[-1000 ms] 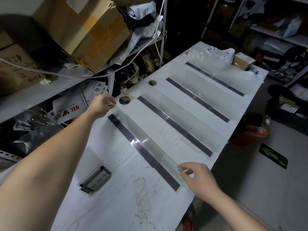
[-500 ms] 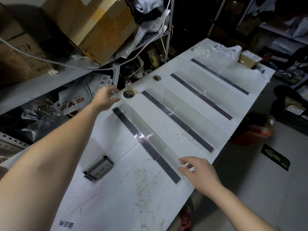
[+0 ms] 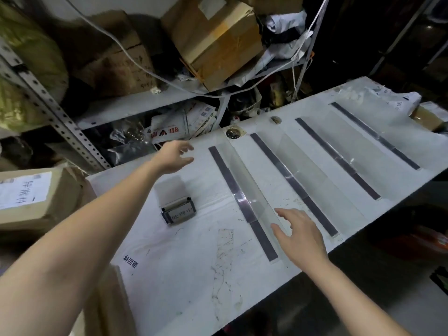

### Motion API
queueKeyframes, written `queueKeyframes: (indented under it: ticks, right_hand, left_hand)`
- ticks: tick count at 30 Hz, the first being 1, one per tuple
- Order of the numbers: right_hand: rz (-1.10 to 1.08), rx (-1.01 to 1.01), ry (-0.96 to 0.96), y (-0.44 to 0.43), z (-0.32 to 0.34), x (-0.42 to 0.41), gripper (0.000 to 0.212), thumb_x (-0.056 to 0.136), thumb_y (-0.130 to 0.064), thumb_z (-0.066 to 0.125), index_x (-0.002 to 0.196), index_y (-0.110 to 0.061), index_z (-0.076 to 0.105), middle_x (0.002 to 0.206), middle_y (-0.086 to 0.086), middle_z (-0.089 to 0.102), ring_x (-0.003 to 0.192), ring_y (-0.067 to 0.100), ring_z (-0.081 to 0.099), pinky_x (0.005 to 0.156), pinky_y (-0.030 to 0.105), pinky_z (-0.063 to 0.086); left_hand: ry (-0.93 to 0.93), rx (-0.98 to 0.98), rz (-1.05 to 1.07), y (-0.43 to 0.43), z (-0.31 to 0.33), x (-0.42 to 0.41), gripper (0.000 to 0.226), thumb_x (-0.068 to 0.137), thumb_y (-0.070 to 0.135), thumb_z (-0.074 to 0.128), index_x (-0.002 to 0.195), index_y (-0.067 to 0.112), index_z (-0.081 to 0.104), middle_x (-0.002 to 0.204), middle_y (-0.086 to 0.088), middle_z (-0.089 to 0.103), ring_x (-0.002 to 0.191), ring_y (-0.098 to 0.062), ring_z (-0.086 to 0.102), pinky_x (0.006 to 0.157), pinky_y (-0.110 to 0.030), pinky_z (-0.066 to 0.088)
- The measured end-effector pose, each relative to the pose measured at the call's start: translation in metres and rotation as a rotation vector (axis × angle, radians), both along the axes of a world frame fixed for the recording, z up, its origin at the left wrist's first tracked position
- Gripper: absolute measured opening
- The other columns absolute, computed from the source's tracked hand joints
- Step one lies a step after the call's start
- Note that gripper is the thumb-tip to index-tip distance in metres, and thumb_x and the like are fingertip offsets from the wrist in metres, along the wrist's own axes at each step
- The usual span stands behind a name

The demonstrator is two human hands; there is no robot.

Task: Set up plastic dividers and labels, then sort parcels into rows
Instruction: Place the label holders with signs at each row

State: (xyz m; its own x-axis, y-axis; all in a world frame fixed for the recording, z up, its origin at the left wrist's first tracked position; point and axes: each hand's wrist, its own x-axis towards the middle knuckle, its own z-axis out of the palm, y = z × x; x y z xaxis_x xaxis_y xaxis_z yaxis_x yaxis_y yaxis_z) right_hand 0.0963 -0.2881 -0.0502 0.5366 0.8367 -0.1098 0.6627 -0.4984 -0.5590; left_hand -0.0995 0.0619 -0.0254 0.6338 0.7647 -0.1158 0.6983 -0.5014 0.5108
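Observation:
Several clear plastic dividers with dark base strips stand in parallel rows across the white table (image 3: 184,263). The nearest divider (image 3: 244,187) runs from the table's back edge to its front edge. My left hand (image 3: 173,157) hovers open just left of that divider's far end, not touching it. At the divider's near end my right hand (image 3: 300,235) is open with fingers spread, a little apart from the clear plastic. A small clear label holder (image 3: 179,209) with a handwritten card sits on the table between my arms.
A metal shelf (image 3: 145,103) behind the table holds cardboard boxes (image 3: 213,37), bags and loose parcels. A brown box with a white label (image 3: 31,195) stands at the left. A small box (image 3: 426,116) lies at the table's far right end.
Both hands have let go of the nearest divider's ends and drawn slightly away with fingers spread. The view has swung to the left, showing more of the shelf.

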Motion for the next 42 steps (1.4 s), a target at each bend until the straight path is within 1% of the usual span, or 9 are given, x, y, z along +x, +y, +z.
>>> queueKeyframes:
  ticks: [3, 11, 14, 17, 22, 26, 32, 36, 42]
  right_hand:
    - [0.146, 0.066, -0.012, 0.019, 0.005, -0.009, 0.037, 0.097, -0.033, 0.065, 0.134, -0.025, 0.063, 0.129, -0.007, 0.062, 0.112, 0.007, 0.054, 0.087, 0.019, 0.044]
    - [0.506, 0.113, 0.162, 0.098, -0.003, -0.048, 0.027, 0.095, -0.018, 0.067, 0.122, -0.024, 0.071, 0.116, -0.010, 0.069, 0.104, 0.008, 0.062, 0.092, 0.037, 0.055]
    - [0.604, 0.073, 0.155, 0.132, -0.009, -0.068, 0.027, 0.096, -0.015, 0.066, 0.122, -0.021, 0.072, 0.116, -0.006, 0.070, 0.105, 0.011, 0.062, 0.093, 0.039, 0.054]
    - [0.642, 0.027, 0.122, 0.164, -0.017, -0.085, 0.023, 0.097, -0.014, 0.064, 0.118, -0.020, 0.072, 0.116, -0.005, 0.069, 0.106, 0.013, 0.062, 0.094, 0.040, 0.053]
    - [0.631, -0.021, 0.061, 0.210, -0.028, -0.097, 0.028, 0.099, -0.015, 0.061, 0.126, -0.019, 0.069, 0.123, -0.003, 0.066, 0.111, 0.016, 0.061, 0.093, 0.030, 0.048]
    - [0.630, -0.070, -0.022, 0.234, -0.038, -0.099, 0.029, 0.101, -0.018, 0.060, 0.129, -0.020, 0.068, 0.126, -0.002, 0.064, 0.116, 0.018, 0.058, 0.095, 0.036, 0.049]
    - [0.746, -0.185, -0.002, 0.253, -0.043, -0.091, 0.020, 0.101, -0.026, 0.061, 0.113, -0.020, 0.076, 0.114, -0.004, 0.071, 0.105, 0.018, 0.064, 0.094, 0.041, 0.054]
    - [0.818, -0.196, -0.012, 0.255, -0.041, -0.085, 0.021, 0.100, -0.029, 0.063, 0.115, -0.022, 0.075, 0.115, -0.007, 0.071, 0.106, 0.015, 0.063, 0.094, 0.038, 0.052]
    - [0.848, -0.140, -0.026, 0.256, -0.045, -0.079, 0.017, 0.101, -0.030, 0.061, 0.105, -0.026, 0.077, 0.105, -0.010, 0.071, 0.100, 0.018, 0.063, 0.085, 0.041, 0.053]
  left_hand:
    - [0.015, -0.036, 0.137, -0.032, 0.002, -0.043, 0.035, 0.095, 0.022, 0.071, 0.128, 0.011, 0.065, 0.125, -0.012, 0.067, 0.105, -0.021, 0.062, 0.091, -0.033, 0.050]
    - [0.001, -0.196, 0.493, -0.122, -0.024, -0.136, 0.032, 0.088, 0.019, 0.078, 0.118, 0.015, 0.069, 0.109, -0.007, 0.068, 0.093, -0.022, 0.066, 0.074, -0.033, 0.052]
    - [-0.013, -0.201, 0.559, -0.138, -0.037, -0.151, 0.033, 0.086, 0.018, 0.077, 0.119, 0.017, 0.070, 0.108, -0.006, 0.070, 0.091, -0.020, 0.068, 0.076, -0.029, 0.051]
    - [-0.038, -0.221, 0.592, -0.139, -0.049, -0.149, 0.034, 0.088, 0.014, 0.074, 0.122, 0.015, 0.068, 0.110, -0.006, 0.069, 0.090, -0.021, 0.068, 0.080, -0.027, 0.050]
    - [-0.117, -0.270, 0.650, -0.121, -0.072, -0.128, 0.033, 0.087, 0.017, 0.075, 0.119, 0.017, 0.068, 0.109, -0.006, 0.071, 0.091, -0.024, 0.068, 0.083, -0.032, 0.054]
    - [-0.183, -0.312, 0.690, -0.112, -0.089, -0.113, 0.033, 0.087, 0.020, 0.077, 0.118, 0.017, 0.068, 0.107, -0.001, 0.070, 0.097, -0.022, 0.067, 0.091, -0.037, 0.055]
    - [-0.306, -0.385, 0.772, -0.110, -0.100, -0.109, 0.027, 0.086, 0.012, 0.076, 0.110, 0.018, 0.066, 0.094, 0.000, 0.075, 0.089, -0.022, 0.072, 0.078, -0.036, 0.060]
    - [-0.373, -0.405, 0.802, -0.115, -0.105, -0.111, 0.029, 0.085, 0.013, 0.078, 0.105, 0.028, 0.063, 0.085, 0.004, 0.076, 0.087, -0.021, 0.073, 0.082, -0.044, 0.061]
    - [-0.391, -0.408, 0.846, -0.122, -0.100, -0.103, 0.031, 0.087, 0.013, 0.076, 0.111, 0.028, 0.063, 0.091, 0.005, 0.073, 0.086, -0.016, 0.072, 0.083, -0.040, 0.060]
